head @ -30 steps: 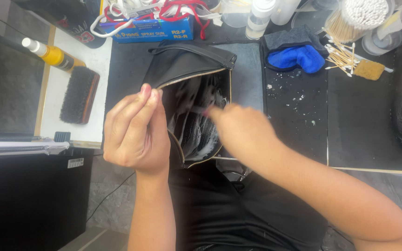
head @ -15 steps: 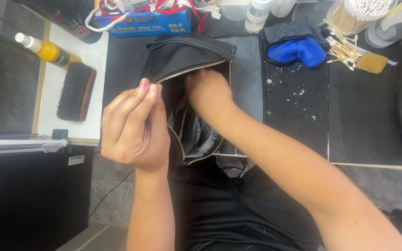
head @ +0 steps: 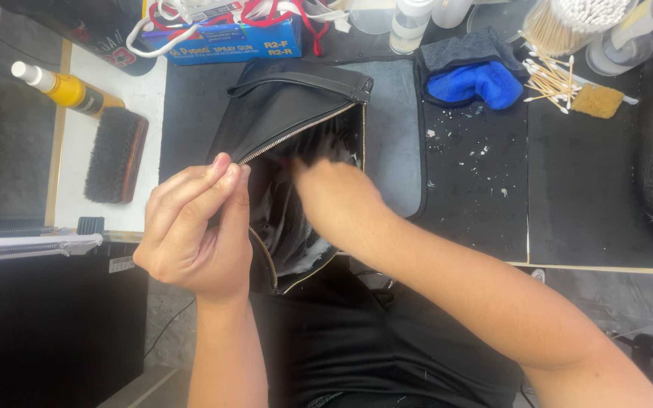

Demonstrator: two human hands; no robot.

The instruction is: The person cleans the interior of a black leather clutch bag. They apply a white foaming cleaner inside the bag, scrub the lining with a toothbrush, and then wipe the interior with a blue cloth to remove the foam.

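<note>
A black bag (head: 296, 113) lies on the table (head: 478, 196), partly on a grey mat (head: 394, 136), with its zipped mouth open toward the person and its near end hanging over the table edge above the lap. The left hand (head: 190, 230) grips the left edge of the opening by the zip, its fingers (head: 217, 177) pressed together and clamped on that edge, holding the mouth wide. The right hand (head: 338, 200) is pushed into the bag; its fingers are hidden inside against the dark, shiny lining, so I cannot tell whether they are apart or closed on anything. Left of the bag, on a white strip of table, a brush (head: 115, 155) lies with its bristles showing, and a yellow bottle (head: 62, 87) with a white cap lies just beyond it. Behind the bag sits a blue box (head: 228, 41) with red and white cord tangled on it. To the right, a blue cloth (head: 474, 83) rests against a dark grey one, near a tub of cotton swabs (head: 568, 23), loose swabs and a tan sponge (head: 597, 100). White flecks dot the dark table beside the mat.
</note>
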